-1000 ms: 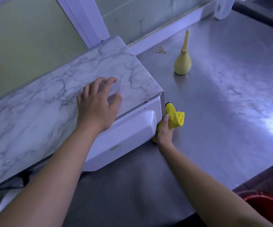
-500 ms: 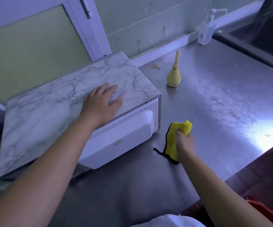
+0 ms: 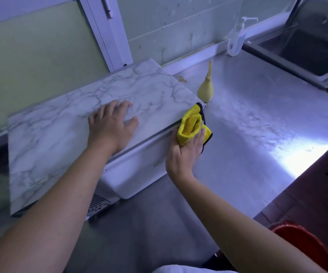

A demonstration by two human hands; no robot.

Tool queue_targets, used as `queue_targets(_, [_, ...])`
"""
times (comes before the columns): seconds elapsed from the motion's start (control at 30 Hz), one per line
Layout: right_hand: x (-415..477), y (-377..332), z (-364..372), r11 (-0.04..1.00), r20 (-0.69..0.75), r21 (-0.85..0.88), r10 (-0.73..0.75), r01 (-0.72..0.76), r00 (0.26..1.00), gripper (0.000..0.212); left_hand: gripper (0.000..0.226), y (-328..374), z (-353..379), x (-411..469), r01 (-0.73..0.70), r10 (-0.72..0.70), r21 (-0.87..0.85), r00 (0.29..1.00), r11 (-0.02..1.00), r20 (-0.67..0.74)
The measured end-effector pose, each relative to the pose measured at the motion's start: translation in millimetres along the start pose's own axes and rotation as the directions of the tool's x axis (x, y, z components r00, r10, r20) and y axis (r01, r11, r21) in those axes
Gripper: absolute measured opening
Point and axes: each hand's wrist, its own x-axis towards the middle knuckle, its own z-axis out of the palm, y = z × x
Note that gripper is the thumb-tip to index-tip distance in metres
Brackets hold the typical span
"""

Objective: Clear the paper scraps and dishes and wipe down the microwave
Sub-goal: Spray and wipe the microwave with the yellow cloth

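A white microwave point(image 3: 139, 174) with a marble-patterned top point(image 3: 60, 123) stands on the steel counter point(image 3: 257, 134) at the left. My left hand point(image 3: 112, 125) lies flat on the marble top, fingers spread. My right hand point(image 3: 184, 152) holds a yellow cloth point(image 3: 191, 125) with a black edge against the microwave's upper right front corner. Fingers and thumb wrap the cloth's lower part. No paper scraps or dishes show in this view.
A yellow pear-shaped squeeze bulb point(image 3: 206, 87) stands just right of the microwave. A small gold clip point(image 3: 182, 79) lies near the back wall. A pump bottle point(image 3: 237, 38) sits by the sink point(image 3: 304, 50) at far right. A red bin point(image 3: 304, 245) is below the counter's front edge.
My right hand lifted the cloth off the counter and brought it up and left to the microwave's top front corner. The left hand stayed on the marble top.
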Motion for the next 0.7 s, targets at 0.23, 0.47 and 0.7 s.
queue_targets(0.23, [-44, 12, 5, 0.971, 0.145, -0.130, -0.182, 0.201, 0.972, 0.085, 0.050, 0, 2, 1, -0.013, 0.013, 0.008, 1.000, 1.000, -0.008])
queue_targets(0.47, [-71, 37, -41, 0.908, 0.387, 0.036, -0.399, 0.418, 0.831, 0.048, 0.050, 0, -3, 1, -0.005, 0.006, -0.020, 0.999, 1.000, 0.050])
queue_targets(0.7, [-87, 60, -102, 0.703, 0.043, 0.441, 0.605, -0.558, 0.795, 0.035, 0.051, -2, -1, 1, -0.016, 0.018, -0.052, 0.999, 0.999, 0.039])
